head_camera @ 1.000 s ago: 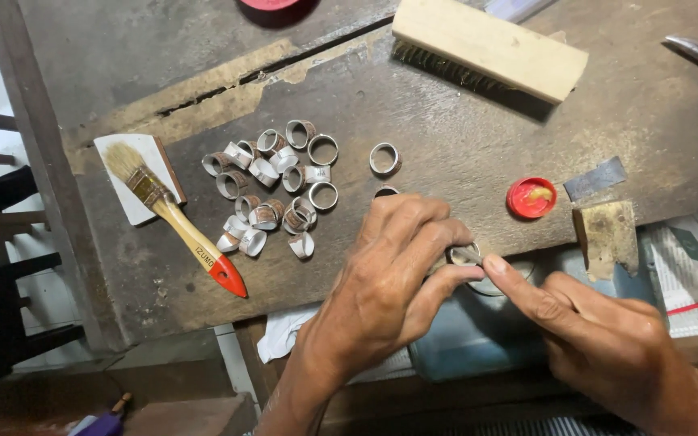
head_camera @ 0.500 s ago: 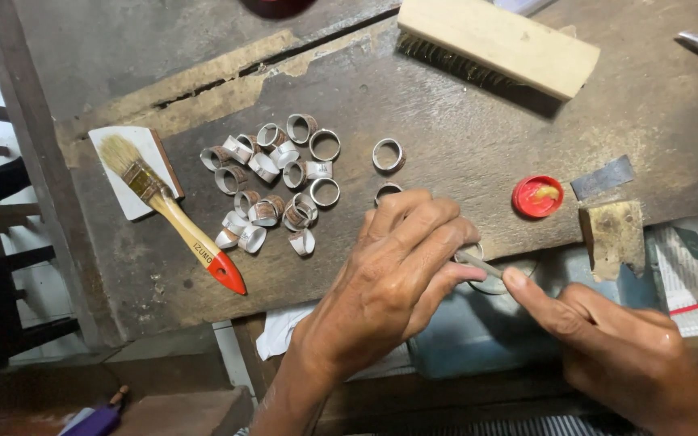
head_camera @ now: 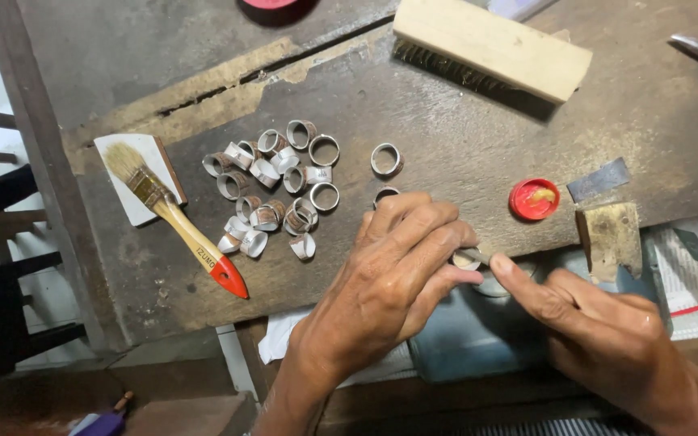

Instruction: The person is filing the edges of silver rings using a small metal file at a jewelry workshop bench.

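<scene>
My left hand (head_camera: 393, 274) is closed around a small metal ring (head_camera: 466, 260) at the front edge of the worn wooden workbench (head_camera: 462, 145). My right hand (head_camera: 599, 339) holds a thin tool (head_camera: 477, 256) whose tip touches that ring; most of the tool is hidden by the fingers. A pile of several similar silver rings (head_camera: 272, 190) lies left of my hands. Two single rings (head_camera: 386, 159) (head_camera: 384, 194) lie just beyond my left hand.
A paintbrush with a wooden, red-tipped handle (head_camera: 175, 214) rests on a white pad (head_camera: 135, 178) at the left. A wooden scrub brush (head_camera: 490, 48) lies at the back. A red cap (head_camera: 534, 199), a metal blade (head_camera: 599, 179) and a wooden block (head_camera: 610, 234) sit on the right.
Both hands stay on the ring at the bench edge, shifting only slightly. My right hand's fingertip has crept a little closer to the left hand.
</scene>
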